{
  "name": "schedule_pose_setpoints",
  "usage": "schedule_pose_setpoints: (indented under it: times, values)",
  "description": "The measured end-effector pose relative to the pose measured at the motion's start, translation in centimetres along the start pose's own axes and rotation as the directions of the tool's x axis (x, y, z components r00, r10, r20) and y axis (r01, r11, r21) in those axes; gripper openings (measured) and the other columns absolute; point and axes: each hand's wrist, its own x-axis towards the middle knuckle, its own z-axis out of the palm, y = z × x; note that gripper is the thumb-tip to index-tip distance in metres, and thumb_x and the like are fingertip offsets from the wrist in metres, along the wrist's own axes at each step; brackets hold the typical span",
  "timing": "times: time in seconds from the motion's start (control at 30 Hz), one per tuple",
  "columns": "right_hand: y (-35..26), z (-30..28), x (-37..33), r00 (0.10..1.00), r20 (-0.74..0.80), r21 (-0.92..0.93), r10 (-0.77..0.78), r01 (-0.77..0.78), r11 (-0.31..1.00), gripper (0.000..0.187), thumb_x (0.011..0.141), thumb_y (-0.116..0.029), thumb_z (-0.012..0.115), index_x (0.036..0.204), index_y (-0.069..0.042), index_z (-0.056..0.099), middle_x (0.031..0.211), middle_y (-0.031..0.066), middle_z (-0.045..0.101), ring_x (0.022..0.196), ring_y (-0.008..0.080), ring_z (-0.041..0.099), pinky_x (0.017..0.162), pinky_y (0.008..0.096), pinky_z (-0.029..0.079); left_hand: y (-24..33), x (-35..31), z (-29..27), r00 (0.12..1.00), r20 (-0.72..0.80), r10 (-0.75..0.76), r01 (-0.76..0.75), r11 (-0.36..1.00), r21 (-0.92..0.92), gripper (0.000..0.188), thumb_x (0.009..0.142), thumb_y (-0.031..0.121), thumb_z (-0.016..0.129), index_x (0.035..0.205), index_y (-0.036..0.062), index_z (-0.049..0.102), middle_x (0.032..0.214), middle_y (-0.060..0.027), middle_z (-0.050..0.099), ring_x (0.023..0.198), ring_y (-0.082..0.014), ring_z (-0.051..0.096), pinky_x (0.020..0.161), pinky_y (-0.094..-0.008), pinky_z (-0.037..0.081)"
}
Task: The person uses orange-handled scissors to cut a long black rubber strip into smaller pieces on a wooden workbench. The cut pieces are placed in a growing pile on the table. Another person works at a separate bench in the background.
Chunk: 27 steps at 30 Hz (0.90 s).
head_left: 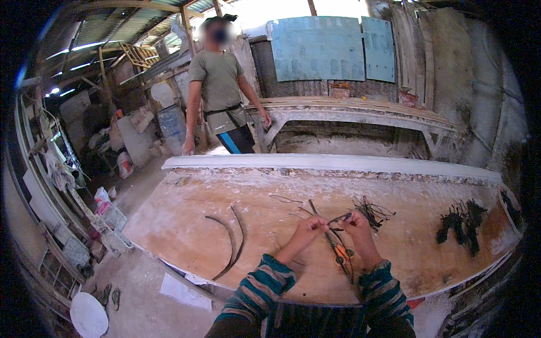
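Note:
Over the tabletop, my left hand (309,230) pinches one end of a short dark cord (338,218). The other end is between the closed fingertips of my right hand (359,225). Whether the cord is knotted there is too small to tell. Just below my hands lies a pair of scissors with orange handles (341,254), partly crossed by a long dark strip (329,241). Beyond my right hand is a loose bundle of thin black cords (372,211). Two curved dark strips (241,236) rest on the table to the left.
The wooden table (180,225) is dusted white, with a long white moulding (338,163) along its far edge. Black clumps of cord (465,222) lie at the right. A person (222,84) stands beyond the far left corner, before another workbench (360,110). A white round stool (89,315) stands lower left.

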Motion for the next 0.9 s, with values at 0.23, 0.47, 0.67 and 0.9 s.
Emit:
schedule_pose_setpoints:
  times: [0.23,0.47,0.67,0.9]
  values:
    - [2.2,-3.7,0.9,0.916,-0.219,-0.626,-0.336,0.132,0.768,0.019,0.068,0.012,0.054,0.078,-0.004,0.053,0.072,0.0003,0.048,0.063,0.006,0.045,0.053,0.0207,0.038,5.7,-1.7,2.8,0.898,0.414,-0.152,0.241,0.956,-0.171,0.013,0.083,0.017,0.059,0.086,0.0052,0.057,0.085,0.004,0.056,0.081,-0.0074,0.05,0.074,-0.0244,0.039]
    - [2.2,-3.0,1.6,0.808,-0.132,-0.762,-0.574,0.288,0.58,0.014,0.069,0.006,0.061,0.079,-0.003,0.062,0.088,0.0064,0.049,0.077,0.014,0.05,0.063,0.0245,0.043,3.7,-1.0,1.7,0.971,0.138,-0.193,0.214,0.964,-0.159,0.008,0.081,0.014,0.06,0.08,0.007,0.056,0.076,0.0033,0.053,0.071,-0.0065,0.046,0.065,-0.0211,0.037]
    - [3.6,-2.7,0.9,0.902,-0.007,-0.732,-0.432,0.29,0.617,0.01,0.07,-0.003,0.068,0.078,-0.003,0.062,0.089,0.0058,0.051,0.081,0.0149,0.051,0.065,0.0263,0.043,0.6,0.4,-1.2,0.925,-0.372,-0.081,0.06,0.996,-0.067,0.01,0.078,0.009,0.062,0.073,0.0059,0.054,0.067,0.0037,0.05,0.06,-0.0054,0.044,0.054,-0.0183,0.033]
    - [1.2,0.6,-1.1,0.931,0.359,-0.288,0.065,0.045,0.957,0.007,0.076,-0.007,0.065,0.076,-0.002,0.061,0.1,0.0065,0.053,0.092,0.0135,0.051,0.077,0.0261,0.042,1.1,0.6,-2.6,0.872,-0.479,-0.104,0.079,0.994,-0.073,0.009,0.076,0.005,0.06,0.085,0.0034,0.06,0.073,0.0016,0.055,0.063,-0.0058,0.046,0.056,-0.0193,0.036]
